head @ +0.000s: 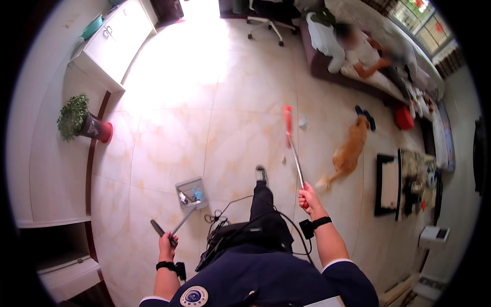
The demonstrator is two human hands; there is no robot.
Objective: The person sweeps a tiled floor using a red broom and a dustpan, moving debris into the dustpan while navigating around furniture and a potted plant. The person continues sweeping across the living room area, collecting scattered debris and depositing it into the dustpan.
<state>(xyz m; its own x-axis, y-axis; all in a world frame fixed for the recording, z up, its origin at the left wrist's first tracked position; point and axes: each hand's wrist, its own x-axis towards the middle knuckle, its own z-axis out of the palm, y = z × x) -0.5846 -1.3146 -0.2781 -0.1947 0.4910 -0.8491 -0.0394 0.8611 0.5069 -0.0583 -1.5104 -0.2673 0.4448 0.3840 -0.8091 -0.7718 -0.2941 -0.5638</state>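
My left hand (167, 244) grips the dark handle of a long-handled dustpan (190, 209). Its grey pan sits low at the left, with a blue scrap (198, 193) and other bits of litter inside. In my right hand (309, 199) is the red grip of a broom (294, 153), whose metal stick reaches forward to a red head over the tiles. Close to the right of that head lies a pale crumpled scrap (303, 122). Another small pale piece (283, 159) is on the floor beside the stick.
A tan dog (351, 147) is on the floor at right, near dark blue slippers (366, 117). Beyond it, people sit on a sofa (326, 69). A coffee table (401, 184) stands at right, a potted plant (94, 128) at left, an office chair (272, 27) at the back.
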